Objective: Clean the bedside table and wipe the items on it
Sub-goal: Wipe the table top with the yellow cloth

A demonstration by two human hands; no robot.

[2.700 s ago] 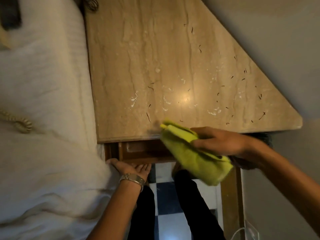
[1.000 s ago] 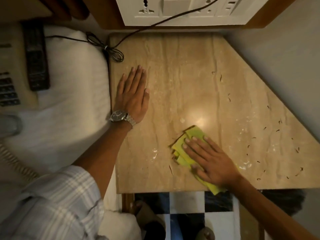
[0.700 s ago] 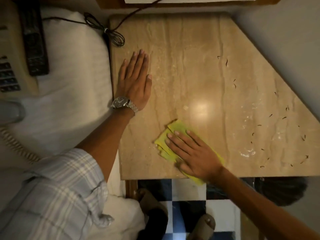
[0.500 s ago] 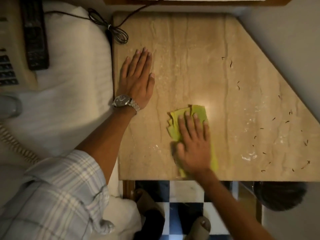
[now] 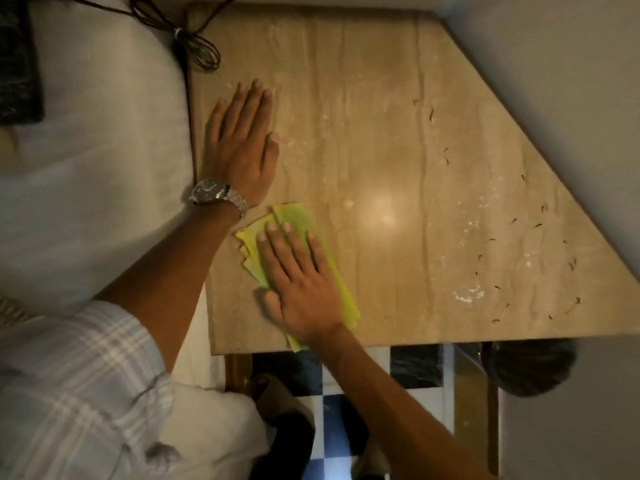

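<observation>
Seen from above, a person leans over a beige marble tabletop (image 5: 398, 98) beside a white bed (image 5: 97, 161). The left hand (image 5: 240, 147) lies flat, palm down, fingers straight and together, grip released and holding nothing, near the tabletop's left edge; a metal wristwatch (image 5: 216, 195) sits on that wrist, its dial too small to read, and a plaid sleeve (image 5: 76, 382) covers the upper arm. The right hand (image 5: 299, 282) presses flat, fingers spread, on a folded yellow-green cloth (image 5: 294, 216) near the front edge, just below the left wrist; its grip is released, pinning the cloth rather than clasping it. Dark hair-like specks and white smears (image 5: 467, 294) dot the tabletop's right side. A coiled black cable (image 5: 199, 51) rests at the far left corner.
</observation>
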